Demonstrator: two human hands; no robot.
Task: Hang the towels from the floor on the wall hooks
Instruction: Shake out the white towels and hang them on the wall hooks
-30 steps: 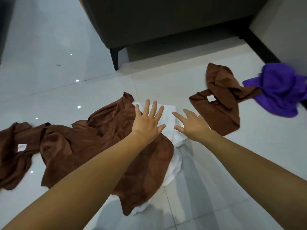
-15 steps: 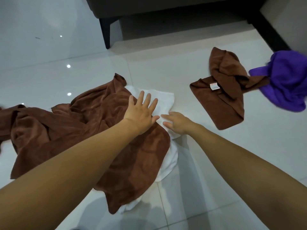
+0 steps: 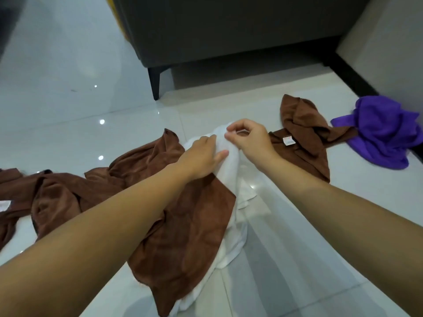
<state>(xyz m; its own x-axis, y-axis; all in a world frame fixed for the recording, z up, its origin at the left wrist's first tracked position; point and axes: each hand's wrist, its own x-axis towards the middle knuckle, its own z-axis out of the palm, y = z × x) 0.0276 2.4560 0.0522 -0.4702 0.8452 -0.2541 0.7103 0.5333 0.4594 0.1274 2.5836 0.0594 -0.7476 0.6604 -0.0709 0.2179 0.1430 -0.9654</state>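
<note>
Both hands have closed onto the white towel [image 3: 231,172] since half a second ago, when the left was spread flat and the right only touched the cloth; right fingers [image 3: 233,129] now pinch its raised top edge, thumb against forefinger, other fingers curled; left fingers [image 3: 209,140] bend together down into the fold just beside, thumb on the near side; right hand [image 3: 250,144] and left hand [image 3: 201,157] sit close, not touching; white towel top is lifted off the floor [image 3: 297,259], rest lies under the large brown towel [image 3: 187,225]; small brown towel [image 3: 304,143] with a white label [image 3: 288,141] lies to the right, touching the purple towel [image 3: 384,136]; another brown towel [image 3: 11,197] at far left; dark sofa [image 3: 229,30] behind.
</note>
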